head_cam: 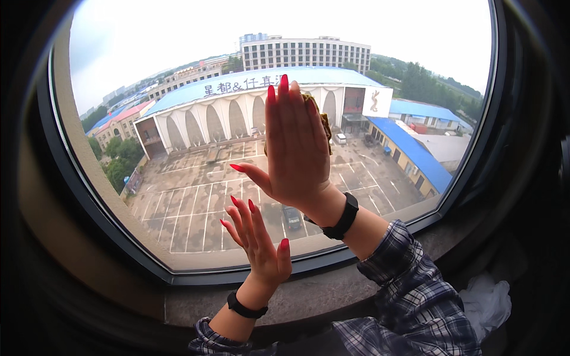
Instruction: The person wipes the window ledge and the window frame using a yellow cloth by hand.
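Note:
Straight ahead is a large window pane (213,178) in a dark frame. My right hand (298,151) lies flat against it, fingers upright and close together, thumb out to the left. Pressed beneath that palm is a brownish-yellow cloth or pad (326,127); only its edges show beside the fingers, and the rest is hidden. Lower and to the left, my left hand (262,244) is raised before the glass with nothing in it, its fingers slightly apart. Whether it touches the pane I cannot tell. Both wrists wear black bands.
A grey stone-like sill (320,296) runs below the dark window frame (209,279). Crumpled white material (487,302), perhaps a bag or cloth, lies at the lower right. Beyond the glass, far below, are a parking lot (196,209) and blue-roofed buildings (240,84).

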Demonstrator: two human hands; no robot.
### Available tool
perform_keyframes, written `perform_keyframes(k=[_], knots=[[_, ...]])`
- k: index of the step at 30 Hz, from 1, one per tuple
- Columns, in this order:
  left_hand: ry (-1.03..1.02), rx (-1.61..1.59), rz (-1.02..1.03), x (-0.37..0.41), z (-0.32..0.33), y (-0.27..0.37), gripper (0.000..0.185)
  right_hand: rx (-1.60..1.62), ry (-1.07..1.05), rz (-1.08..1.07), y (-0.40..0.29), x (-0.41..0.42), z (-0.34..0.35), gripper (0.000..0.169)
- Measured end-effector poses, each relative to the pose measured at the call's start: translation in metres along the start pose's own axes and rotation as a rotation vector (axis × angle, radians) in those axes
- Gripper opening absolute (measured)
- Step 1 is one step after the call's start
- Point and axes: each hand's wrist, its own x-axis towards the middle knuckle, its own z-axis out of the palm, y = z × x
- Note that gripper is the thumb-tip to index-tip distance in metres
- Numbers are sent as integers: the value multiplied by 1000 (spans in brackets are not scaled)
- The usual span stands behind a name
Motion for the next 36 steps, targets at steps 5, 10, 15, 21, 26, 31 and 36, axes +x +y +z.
perform_keyframes(k=[5,10,15,21,26,31,36], knots=[[118,42,-88,9,-25,14,81,22,-78,-102,-37,34,-8,109],[189,110,-170,47,-71,39,81,-70,-19,-246,-56,99,-31,123],[272,78,-246,72,-97,61,85,18,-118,-320,-62,116,-45,125],[294,47,-271,71,-83,55,82,-186,-75,-371,-66,75,-32,104],[218,116,-90,77,-76,38,72,-114,-68,-246,-31,44,-30,100],[99,46,-149,94,-82,24,79,-85,-82,-62,17,48,-42,95],[178,61,-190,123,-109,4,73,-126,-79,-2,45,75,-49,96]])
